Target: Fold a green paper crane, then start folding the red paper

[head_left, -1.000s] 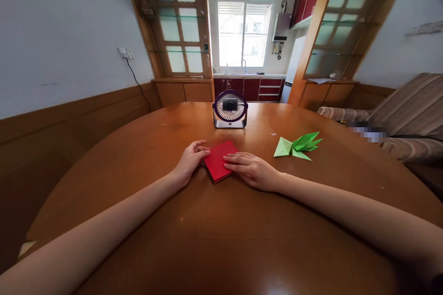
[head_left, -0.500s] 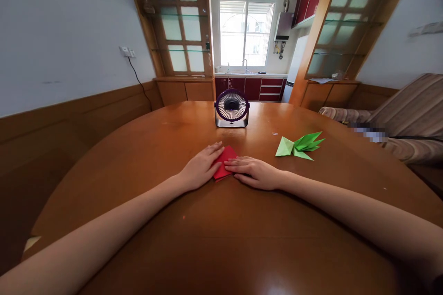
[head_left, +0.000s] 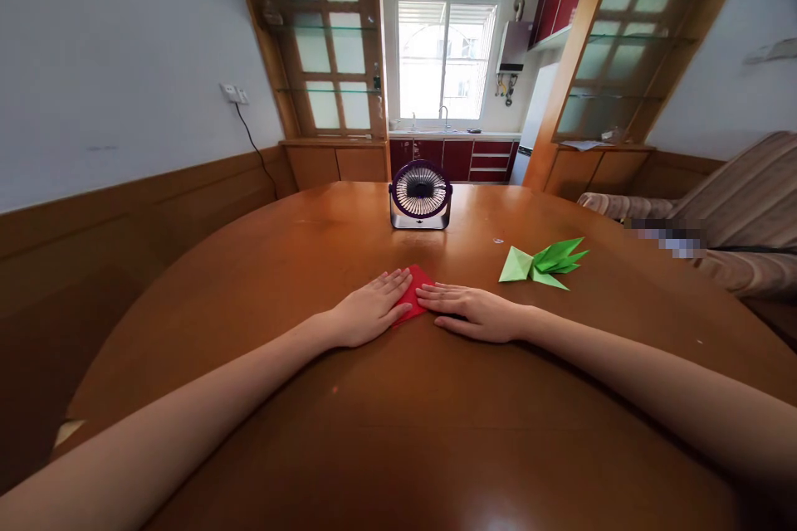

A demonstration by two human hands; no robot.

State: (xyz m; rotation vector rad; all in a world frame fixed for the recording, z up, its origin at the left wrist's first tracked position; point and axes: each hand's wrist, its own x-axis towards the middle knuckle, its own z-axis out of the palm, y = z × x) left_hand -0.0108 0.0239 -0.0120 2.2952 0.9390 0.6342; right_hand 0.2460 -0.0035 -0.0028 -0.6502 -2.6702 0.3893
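Well, over on the left wall a white socket (head_left: pixel 233 94) sits above the wood panelling, with a black cord hanging down from it. Coming in from that side, the left hand (head_left: pixel 369 312) lies flat and palm-down on the round wooden table (head_left: pixel 261 265), fingers spread out straight rather than curled, so it grips nothing; its fingertips press on the left part of the folded red paper (head_left: pixel 413 296). That paper lies flat on the table near the middle, between the two hands, and only a small reddish wedge of it shows (the rest is under the fingers). Straight behind it, further across the table, a small purple desk fan (head_left: pixel 420 195) stands upright on its metal base, facing the person. Next comes the right hand (head_left: pixel 474 311), likewise flat with the fingers extended and pointing left, the tips touching the right edge of the red paper; it clasps nothing either. Further right, well apart from the hands, a folded green paper figure (head_left: pixel 540 264) rests on the tabletop, and beyond the table's edge a striped sofa (head_left: pixel 735 207) stands against the right wall.
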